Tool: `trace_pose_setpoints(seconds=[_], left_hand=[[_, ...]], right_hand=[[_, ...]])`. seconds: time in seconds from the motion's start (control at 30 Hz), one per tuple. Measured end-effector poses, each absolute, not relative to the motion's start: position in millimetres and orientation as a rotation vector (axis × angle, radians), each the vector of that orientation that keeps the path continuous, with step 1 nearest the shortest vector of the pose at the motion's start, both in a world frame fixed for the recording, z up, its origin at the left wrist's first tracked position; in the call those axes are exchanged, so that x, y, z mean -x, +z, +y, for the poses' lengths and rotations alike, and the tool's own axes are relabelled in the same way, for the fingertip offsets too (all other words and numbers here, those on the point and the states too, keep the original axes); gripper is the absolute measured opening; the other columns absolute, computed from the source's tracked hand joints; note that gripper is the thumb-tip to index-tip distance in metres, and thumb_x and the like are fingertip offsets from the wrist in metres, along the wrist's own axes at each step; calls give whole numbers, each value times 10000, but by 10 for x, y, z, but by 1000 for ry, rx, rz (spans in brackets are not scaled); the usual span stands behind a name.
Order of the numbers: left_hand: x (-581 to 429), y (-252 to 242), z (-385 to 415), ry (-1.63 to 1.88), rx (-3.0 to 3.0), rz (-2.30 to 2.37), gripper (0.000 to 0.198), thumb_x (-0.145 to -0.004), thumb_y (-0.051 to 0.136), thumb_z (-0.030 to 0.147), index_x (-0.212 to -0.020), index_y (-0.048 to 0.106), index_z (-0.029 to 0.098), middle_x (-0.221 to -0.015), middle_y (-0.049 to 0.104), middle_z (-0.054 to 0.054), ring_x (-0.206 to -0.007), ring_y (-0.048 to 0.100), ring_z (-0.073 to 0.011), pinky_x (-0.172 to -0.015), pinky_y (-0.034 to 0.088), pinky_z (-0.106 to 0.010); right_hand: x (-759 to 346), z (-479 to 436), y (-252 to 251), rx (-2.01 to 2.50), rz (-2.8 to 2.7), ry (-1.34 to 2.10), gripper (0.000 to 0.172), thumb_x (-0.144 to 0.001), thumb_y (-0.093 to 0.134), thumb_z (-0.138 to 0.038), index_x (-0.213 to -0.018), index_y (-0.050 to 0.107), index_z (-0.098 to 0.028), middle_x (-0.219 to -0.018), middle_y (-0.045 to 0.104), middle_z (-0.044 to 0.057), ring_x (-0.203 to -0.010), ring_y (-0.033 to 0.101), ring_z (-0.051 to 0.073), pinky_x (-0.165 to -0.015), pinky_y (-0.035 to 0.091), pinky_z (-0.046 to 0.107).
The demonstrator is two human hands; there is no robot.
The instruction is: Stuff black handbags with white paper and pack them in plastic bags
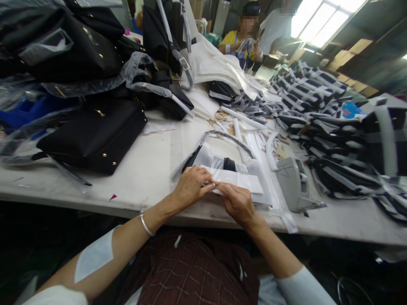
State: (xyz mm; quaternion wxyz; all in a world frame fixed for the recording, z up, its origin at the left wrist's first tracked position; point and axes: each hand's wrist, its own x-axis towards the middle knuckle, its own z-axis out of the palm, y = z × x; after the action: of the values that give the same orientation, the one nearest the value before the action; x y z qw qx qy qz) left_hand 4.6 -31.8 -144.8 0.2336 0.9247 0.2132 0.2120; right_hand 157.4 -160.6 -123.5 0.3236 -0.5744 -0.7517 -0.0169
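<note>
On the table in front of me lies a black handbag, mostly covered by a thin white packing sheet, with its wrapped handle arching away from me. A stiff white strip lies across the sheet. My left hand and my right hand meet at the near edge of this wrapping, fingertips almost touching. Both are closed in a pinch on the sheet's edge. The exact fold between the fingers is hidden. A short black band shows beyond the strip.
To the left, a black handbag stands near stacked bags. A grey tape dispenser sits right of my work. Piled wrapped bags fill the right side. Paper scraps lie behind. A person works across the table.
</note>
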Motion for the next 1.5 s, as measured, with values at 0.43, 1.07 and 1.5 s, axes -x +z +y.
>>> trace_pose_setpoints(seconds=[0.43,1.07,1.5], left_hand=[[-10,-1495,-233,548,-2563,565,206,-806,734,234,-990,646,203,-1033,689,-26,-1030,590,-230,-899,431,-368],[-74,-1535,-387,759,-2583,620,227,-852,720,389,-926,641,189,-981,724,-39,-986,640,-229,-960,433,-408],[-58,-1489,-714,891,-3082,453,190,-984,475,169,-1127,600,174,-1155,681,-80,-1162,595,-216,-1066,388,-416]], right_hand=[[-1771,-1159,-1111,1868,-1547,381,168,-892,635,-254,-740,695,-218,-707,655,-1,-665,602,147,-650,439,258],[-1796,-979,-1367,2210,-1387,374,146,-829,654,-279,-699,644,-214,-735,643,-6,-692,559,151,-643,360,268],[-1798,-894,-1298,2335,-1347,447,127,-771,691,-298,-674,655,-225,-652,639,5,-636,573,162,-570,331,261]])
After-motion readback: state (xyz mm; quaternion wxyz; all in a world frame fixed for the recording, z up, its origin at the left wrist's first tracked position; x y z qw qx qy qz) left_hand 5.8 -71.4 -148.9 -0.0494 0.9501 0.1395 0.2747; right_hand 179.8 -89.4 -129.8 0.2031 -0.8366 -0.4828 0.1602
